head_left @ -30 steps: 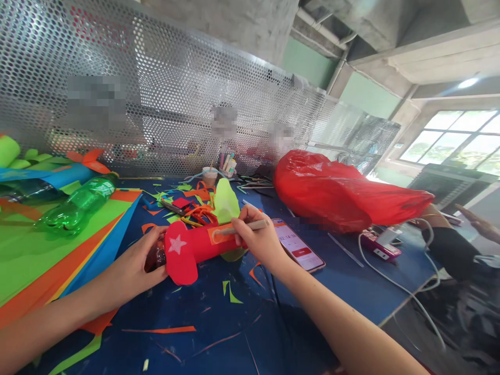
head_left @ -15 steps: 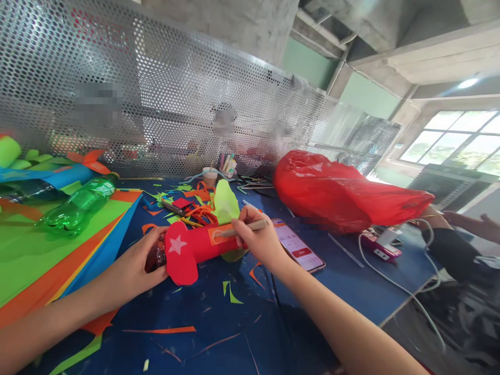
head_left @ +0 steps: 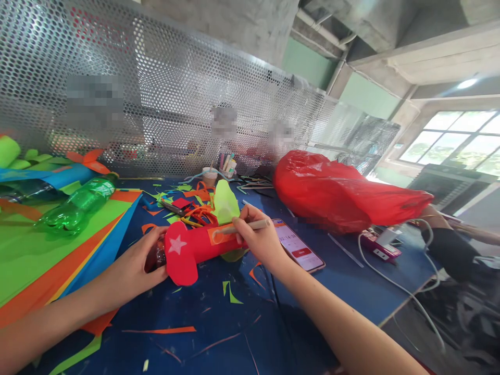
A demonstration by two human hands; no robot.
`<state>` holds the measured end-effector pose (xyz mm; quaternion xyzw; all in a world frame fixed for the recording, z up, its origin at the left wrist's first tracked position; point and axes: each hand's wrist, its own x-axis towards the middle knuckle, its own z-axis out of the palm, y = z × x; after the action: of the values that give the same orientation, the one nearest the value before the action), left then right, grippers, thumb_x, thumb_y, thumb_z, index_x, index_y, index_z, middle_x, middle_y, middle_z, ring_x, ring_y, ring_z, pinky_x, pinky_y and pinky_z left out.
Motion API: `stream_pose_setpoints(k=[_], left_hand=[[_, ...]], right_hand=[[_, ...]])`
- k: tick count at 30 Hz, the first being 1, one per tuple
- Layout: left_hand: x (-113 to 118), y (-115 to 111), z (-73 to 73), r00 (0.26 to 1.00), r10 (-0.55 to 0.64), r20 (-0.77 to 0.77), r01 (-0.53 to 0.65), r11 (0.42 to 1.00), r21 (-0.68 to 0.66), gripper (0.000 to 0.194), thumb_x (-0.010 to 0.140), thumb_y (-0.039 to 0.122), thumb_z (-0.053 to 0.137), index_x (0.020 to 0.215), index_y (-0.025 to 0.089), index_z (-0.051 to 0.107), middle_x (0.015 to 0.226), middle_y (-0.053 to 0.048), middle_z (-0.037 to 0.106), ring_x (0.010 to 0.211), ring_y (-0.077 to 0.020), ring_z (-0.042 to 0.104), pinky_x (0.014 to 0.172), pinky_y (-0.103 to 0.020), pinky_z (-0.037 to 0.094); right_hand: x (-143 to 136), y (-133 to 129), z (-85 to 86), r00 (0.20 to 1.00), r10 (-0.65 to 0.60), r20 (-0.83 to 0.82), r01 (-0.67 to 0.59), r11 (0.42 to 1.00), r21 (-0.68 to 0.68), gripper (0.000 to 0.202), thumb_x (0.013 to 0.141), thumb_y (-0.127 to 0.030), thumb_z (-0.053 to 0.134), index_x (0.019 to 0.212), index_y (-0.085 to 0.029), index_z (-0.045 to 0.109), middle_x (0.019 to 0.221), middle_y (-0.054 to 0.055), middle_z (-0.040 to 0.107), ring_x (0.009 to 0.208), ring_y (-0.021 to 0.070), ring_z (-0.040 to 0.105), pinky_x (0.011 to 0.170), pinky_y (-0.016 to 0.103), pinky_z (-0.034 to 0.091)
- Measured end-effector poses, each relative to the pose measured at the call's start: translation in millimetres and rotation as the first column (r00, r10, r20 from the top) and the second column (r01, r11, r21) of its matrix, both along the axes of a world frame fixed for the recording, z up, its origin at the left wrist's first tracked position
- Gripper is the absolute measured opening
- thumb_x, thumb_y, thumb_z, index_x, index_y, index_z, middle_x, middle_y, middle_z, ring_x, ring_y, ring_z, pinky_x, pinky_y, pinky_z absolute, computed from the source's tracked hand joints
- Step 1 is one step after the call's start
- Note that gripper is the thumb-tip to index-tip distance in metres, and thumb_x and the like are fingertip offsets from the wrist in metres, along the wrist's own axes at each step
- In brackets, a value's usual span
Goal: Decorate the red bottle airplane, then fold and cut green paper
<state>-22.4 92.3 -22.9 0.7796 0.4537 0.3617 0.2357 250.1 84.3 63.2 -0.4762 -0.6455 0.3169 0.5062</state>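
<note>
A plastic bottle wrapped in red paper [head_left: 203,247] lies sideways above the blue table. Its red flap bears a pale star [head_left: 177,245], and an orange patch [head_left: 222,234] with a drawn outline is on its side. My left hand [head_left: 146,260] is wrapped round the bare clear end of the bottle. In my right hand [head_left: 255,234] is a light-coloured marker [head_left: 253,226], its tip at the orange patch. Light green paper pieces [head_left: 225,202] stick out beyond the red wrap. Just right of my right hand lies a phone [head_left: 299,245] with a timer on its screen.
A green bottle [head_left: 80,205] lies on stacked coloured paper [head_left: 47,250] at left. Paper scraps and scissors [head_left: 172,207] lie behind the wrapped bottle. A red plastic bag [head_left: 332,192], a power strip [head_left: 380,247] and another person's arm [head_left: 449,255] are at right.
My hands and the wrapped bottle stay almost where they were. The other person's outstretched hand at the right edge has shifted lower.
</note>
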Motion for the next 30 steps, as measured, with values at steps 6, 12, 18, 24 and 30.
stream_pose_setpoints(k=[6,12,18,24,30], left_hand=[[-2,2,-2.4,1.000,-0.025,-0.004,0.025,0.998,-0.054,0.063,0.088,0.049,0.062,0.142,0.022,0.043,0.144,-0.015,0.058,0.128,-0.0350,0.060,0.105,-0.050,0.051],[-2,3,-5.3,1.000,-0.025,-0.007,0.024,0.999,-0.024,0.062,0.088,0.049,0.060,0.143,0.024,0.043,0.143,-0.014,0.060,0.128,-0.0369,0.059,0.106,-0.052,0.050],[-2,3,-5.5,0.998,-0.059,0.019,0.060,0.996,-0.065,0.062,0.090,0.048,0.060,0.143,0.023,0.039,0.146,-0.016,0.056,0.128,-0.0342,0.060,0.107,-0.050,0.050],[-2,2,-4.1,0.998,-0.051,0.046,0.054,0.996,-0.066,0.061,0.088,0.047,0.063,0.142,0.024,0.042,0.141,-0.015,0.059,0.125,-0.0349,0.061,0.105,-0.051,0.051],[2,1,3.9,0.998,-0.058,0.038,0.061,0.995,-0.076,0.060,0.088,0.049,0.062,0.138,0.023,0.044,0.139,-0.015,0.061,0.123,-0.0348,0.062,0.102,-0.051,0.052]], right_hand=[[2,3,-1.6,1.000,-0.018,0.007,0.018,1.000,0.009,0.022,0.077,-0.034,0.058,0.064,-0.025,0.042,0.042,-0.009,0.051,0.040,0.0096,0.039,0.045,0.023,0.029],[4,4,-1.3,0.999,-0.038,0.033,0.037,0.999,0.034,0.021,0.077,-0.031,0.056,0.062,-0.025,0.041,0.043,-0.009,0.049,0.042,0.0102,0.039,0.046,0.024,0.030],[4,4,-1.5,0.999,-0.027,0.020,0.026,0.999,0.036,0.021,0.076,-0.030,0.056,0.062,-0.025,0.041,0.042,-0.009,0.048,0.042,0.0102,0.039,0.046,0.024,0.029],[3,3,-1.1,1.000,0.000,-0.004,0.000,1.000,0.012,0.021,0.076,-0.032,0.056,0.063,-0.025,0.041,0.042,-0.009,0.049,0.040,0.0095,0.038,0.044,0.023,0.028],[3,3,-1.2,1.000,-0.007,0.010,0.007,1.000,0.010,0.021,0.077,-0.032,0.056,0.063,-0.026,0.042,0.041,-0.009,0.049,0.040,0.0097,0.039,0.045,0.023,0.029]])
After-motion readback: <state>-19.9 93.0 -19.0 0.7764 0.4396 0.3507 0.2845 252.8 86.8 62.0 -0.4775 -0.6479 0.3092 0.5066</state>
